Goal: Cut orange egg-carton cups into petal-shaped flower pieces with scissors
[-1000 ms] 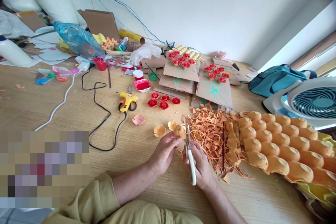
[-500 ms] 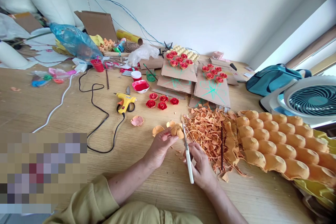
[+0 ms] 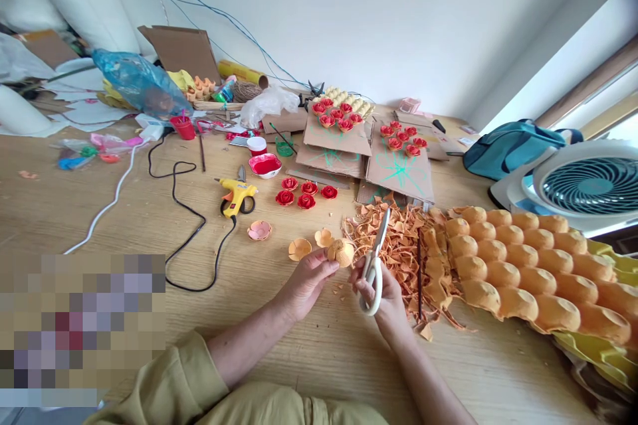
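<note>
Between the thumb and fingers of my left hand (image 3: 310,279) is an orange egg-carton cup (image 3: 341,253), its rounded side showing. My right hand (image 3: 381,295) grips white-handled scissors (image 3: 373,272), whose blades point up and away, apart from the cup. Just beyond my left hand lie two cut orange cups, a wider one (image 3: 300,250) and a smaller one (image 3: 323,237). A pinkish petalled cup (image 3: 260,230) sits further left. Orange carton scraps (image 3: 393,232) are heaped beside and behind my right hand.
Orange egg trays (image 3: 528,259) fill the right side, near a fan (image 3: 588,176) and a teal bag (image 3: 513,149). A yellow glue gun (image 3: 236,196) trails a black cord. Red paper roses (image 3: 307,201), a red paint dish (image 3: 264,165) and cardboard sheets (image 3: 399,176) stand further back.
The scissors have swung away from the cup to the right, and their blades now point up over the scraps. My left hand has turned the cup so its rounded side shows more.
</note>
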`<control>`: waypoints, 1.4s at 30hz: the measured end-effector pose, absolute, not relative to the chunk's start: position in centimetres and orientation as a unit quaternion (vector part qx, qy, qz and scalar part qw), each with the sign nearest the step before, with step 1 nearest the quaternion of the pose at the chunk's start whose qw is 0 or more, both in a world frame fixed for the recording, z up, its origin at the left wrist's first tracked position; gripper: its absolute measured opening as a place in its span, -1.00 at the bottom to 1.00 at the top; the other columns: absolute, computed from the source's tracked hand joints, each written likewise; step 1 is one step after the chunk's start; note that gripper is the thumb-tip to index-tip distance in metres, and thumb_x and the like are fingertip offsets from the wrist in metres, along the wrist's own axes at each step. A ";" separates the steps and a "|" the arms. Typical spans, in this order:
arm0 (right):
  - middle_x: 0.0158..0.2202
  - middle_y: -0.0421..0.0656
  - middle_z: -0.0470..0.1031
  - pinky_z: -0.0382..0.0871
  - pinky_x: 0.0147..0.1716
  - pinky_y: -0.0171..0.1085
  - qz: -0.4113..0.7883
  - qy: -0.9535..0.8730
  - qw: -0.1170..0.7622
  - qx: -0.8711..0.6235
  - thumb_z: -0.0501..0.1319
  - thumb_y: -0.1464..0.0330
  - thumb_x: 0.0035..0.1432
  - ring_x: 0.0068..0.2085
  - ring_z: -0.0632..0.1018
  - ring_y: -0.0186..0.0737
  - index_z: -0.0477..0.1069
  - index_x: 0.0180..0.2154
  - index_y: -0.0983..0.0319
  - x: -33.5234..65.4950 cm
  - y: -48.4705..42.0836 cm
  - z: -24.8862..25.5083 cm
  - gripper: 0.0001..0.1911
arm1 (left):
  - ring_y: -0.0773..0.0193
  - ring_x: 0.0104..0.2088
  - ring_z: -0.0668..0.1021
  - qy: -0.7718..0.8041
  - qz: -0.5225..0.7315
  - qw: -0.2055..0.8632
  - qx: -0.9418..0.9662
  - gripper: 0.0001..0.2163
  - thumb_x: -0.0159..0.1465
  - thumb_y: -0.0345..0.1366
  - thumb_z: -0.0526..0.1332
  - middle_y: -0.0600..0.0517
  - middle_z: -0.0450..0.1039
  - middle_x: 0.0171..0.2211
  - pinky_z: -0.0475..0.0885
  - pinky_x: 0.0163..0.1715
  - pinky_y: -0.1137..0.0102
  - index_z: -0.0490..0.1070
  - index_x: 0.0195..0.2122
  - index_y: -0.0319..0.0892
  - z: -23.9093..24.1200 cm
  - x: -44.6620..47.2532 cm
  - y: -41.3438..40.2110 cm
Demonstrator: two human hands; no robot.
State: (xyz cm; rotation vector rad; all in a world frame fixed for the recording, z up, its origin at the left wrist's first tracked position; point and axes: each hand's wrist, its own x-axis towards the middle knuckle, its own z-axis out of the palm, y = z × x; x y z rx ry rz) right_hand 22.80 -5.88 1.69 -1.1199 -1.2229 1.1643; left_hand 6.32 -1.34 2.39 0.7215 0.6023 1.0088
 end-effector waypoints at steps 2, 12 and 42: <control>-0.30 -0.16 0.46 0.38 -0.36 -0.24 0.495 -0.486 0.552 -0.462 0.34 0.15 0.12 -0.35 0.44 -0.22 0.36 -0.15 0.18 22.6 -5.6 1.7 -0.66 | 0.21 -0.18 0.48 0.267 0.453 0.774 0.354 -0.80 0.14 -0.23 0.38 -0.01 0.56 -0.26 0.29 -0.08 0.35 0.59 -0.23 -0.18 2.6 6.5 -1.5; -0.39 -0.25 0.33 0.34 -0.42 -0.28 0.507 -0.434 0.572 -0.477 0.37 0.16 0.06 -0.42 0.39 -0.28 0.30 -0.17 0.15 23.2 -5.6 1.6 -0.62 | 0.19 -0.18 0.52 0.268 0.402 0.783 0.391 -0.67 0.03 -0.16 0.46 -0.03 0.56 -0.24 0.33 -0.10 0.35 0.55 -0.22 -0.19 2.3 6.5 -1.7; -0.65 -0.26 0.31 0.03 -0.67 -0.38 0.717 -0.446 0.422 -0.330 0.15 -0.06 0.24 -0.66 0.24 -0.41 0.42 -0.30 0.24 24.0 -6.3 1.1 -0.53 | 0.17 -0.08 0.51 0.204 0.456 0.816 0.291 -0.90 0.11 -0.34 0.32 -0.04 0.51 -0.09 0.33 -0.08 0.34 0.42 -0.46 -0.20 2.4 5.4 -0.4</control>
